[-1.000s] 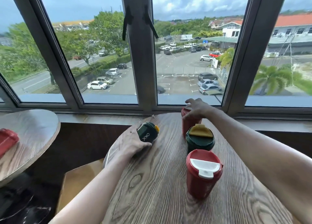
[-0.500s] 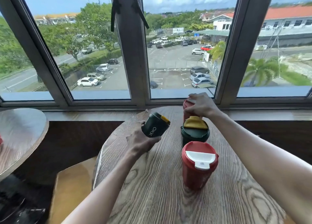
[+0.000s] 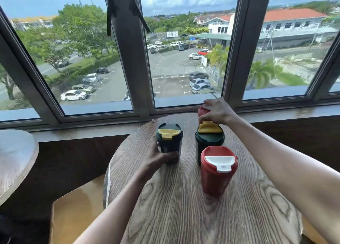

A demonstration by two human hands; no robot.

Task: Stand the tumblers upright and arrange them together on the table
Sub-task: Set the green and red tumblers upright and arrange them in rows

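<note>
On the round wooden table [image 3: 174, 207] my left hand [image 3: 156, 157] grips a dark green tumbler with a yellow lid [image 3: 169, 140], which stands upright at the left. To its right a second green tumbler with a yellow lid [image 3: 208, 139] is upright. In front of that stands a red tumbler with a white lid [image 3: 217, 172]. At the far edge my right hand [image 3: 218, 112] is closed over the top of another red tumbler [image 3: 202, 111], mostly hidden behind the hand.
A window sill [image 3: 92, 131] and large windows run just behind the table. Another round table [image 3: 14, 161] sits at the left. A tan chair seat [image 3: 77, 212] lies below the table's left edge.
My left hand has turned the tilted green tumbler upright and set it on the table to the left of the others. My right hand stays on the far red tumbler.
</note>
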